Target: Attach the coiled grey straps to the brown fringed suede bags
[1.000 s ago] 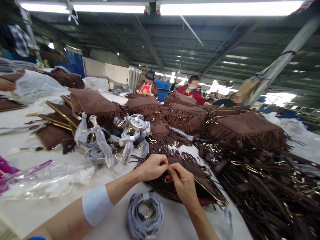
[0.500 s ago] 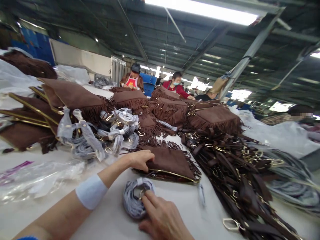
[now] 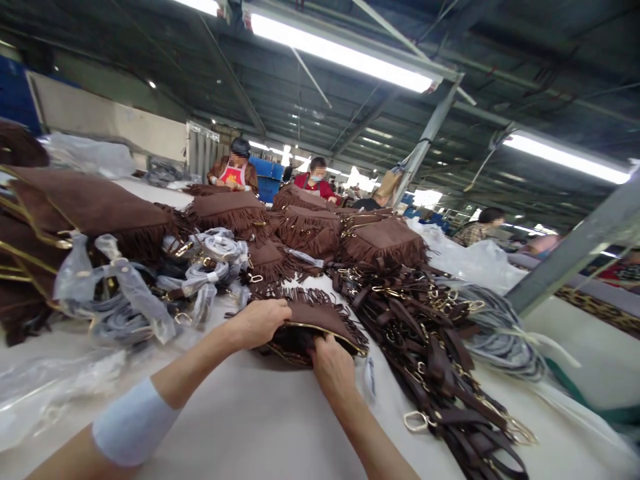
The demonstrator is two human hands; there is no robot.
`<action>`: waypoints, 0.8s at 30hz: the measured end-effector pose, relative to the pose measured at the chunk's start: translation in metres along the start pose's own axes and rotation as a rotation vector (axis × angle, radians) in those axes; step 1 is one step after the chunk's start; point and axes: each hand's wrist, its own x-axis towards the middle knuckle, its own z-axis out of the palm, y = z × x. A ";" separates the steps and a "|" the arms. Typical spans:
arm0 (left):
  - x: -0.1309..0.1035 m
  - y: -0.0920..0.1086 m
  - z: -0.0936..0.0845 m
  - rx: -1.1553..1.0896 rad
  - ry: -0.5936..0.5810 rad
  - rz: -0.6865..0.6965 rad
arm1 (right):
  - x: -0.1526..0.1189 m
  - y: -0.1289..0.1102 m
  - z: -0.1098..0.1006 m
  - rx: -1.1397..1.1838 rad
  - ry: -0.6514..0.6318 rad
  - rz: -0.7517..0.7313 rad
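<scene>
A brown fringed bag lies on the table with its gold-zippered mouth open towards me. My left hand is closed on the upper edge of that mouth at its left end, lifting it. My right hand reaches into the opening; its fingertips are hidden inside, so what they hold, if anything, does not show. Just right of the bag lies a small plastic-wrapped piece. No wrapped strap coil shows on the table in front of me.
Plastic-wrapped straps lie to the left, beside stacked brown bags. Brown straps with gold buckles heap along the right. More fringed bags stand behind. Clear plastic covers the near left. Co-workers are across the table.
My right hand has moved from the grey wrapped strap coil on the table up into the bag. That coil is out of sight. My left hand has raised the bag's edge, widening its mouth.
</scene>
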 end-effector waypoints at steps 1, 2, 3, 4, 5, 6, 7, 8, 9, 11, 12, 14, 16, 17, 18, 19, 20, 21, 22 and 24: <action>-0.001 0.001 0.002 0.031 -0.034 0.019 | 0.007 -0.002 0.007 0.013 -0.001 0.004; -0.002 0.002 0.004 0.053 -0.074 0.037 | 0.011 -0.003 0.013 0.029 -0.001 -0.015; -0.003 0.004 0.007 0.061 -0.114 0.045 | 0.011 -0.004 0.018 0.053 -0.007 -0.055; -0.005 0.005 0.010 0.068 -0.155 0.042 | 0.009 -0.002 0.020 0.082 -0.014 -0.107; -0.006 0.006 0.012 0.077 -0.192 0.028 | 0.003 0.003 0.020 0.112 -0.021 -0.162; -0.007 0.007 0.015 0.085 -0.226 0.009 | -0.004 0.012 0.019 0.139 -0.026 -0.206; -0.007 0.008 0.016 0.089 -0.252 -0.008 | -0.011 0.024 0.016 0.156 -0.022 -0.230; -0.007 0.008 0.017 0.086 -0.270 -0.020 | -0.017 0.040 0.013 0.181 -0.008 -0.222; -0.007 0.008 0.018 0.076 -0.280 -0.027 | -0.022 0.058 0.010 0.194 0.014 -0.186; -0.005 0.008 0.018 0.049 -0.292 -0.032 | -0.025 0.097 0.006 0.294 0.079 -0.027; -0.005 0.007 0.017 0.042 -0.294 -0.038 | -0.025 0.114 0.006 0.317 0.054 -0.010; -0.005 0.007 0.016 0.040 -0.300 -0.059 | -0.025 0.137 0.007 0.384 -0.010 -0.011; -0.006 0.009 0.012 0.038 -0.308 -0.070 | -0.027 0.146 0.008 0.440 -0.071 -0.042; -0.006 0.010 0.010 0.041 -0.318 -0.075 | -0.029 0.146 0.007 0.468 -0.090 -0.048; -0.006 0.014 0.008 0.053 -0.331 -0.080 | -0.031 0.145 0.005 0.493 -0.102 -0.045; -0.006 0.019 0.005 0.078 -0.340 -0.088 | -0.034 0.143 0.003 0.519 -0.112 -0.035; -0.005 0.026 0.002 0.111 -0.338 -0.094 | -0.036 0.140 0.000 0.546 -0.122 -0.019; -0.003 0.035 0.001 0.140 -0.319 -0.095 | -0.039 0.138 -0.004 0.578 -0.134 0.003; 0.000 0.047 0.000 0.156 -0.278 -0.088 | -0.041 0.135 -0.008 0.615 -0.148 0.027; 0.007 0.075 0.004 0.123 -0.152 -0.064 | -0.045 0.130 -0.016 0.694 -0.188 0.070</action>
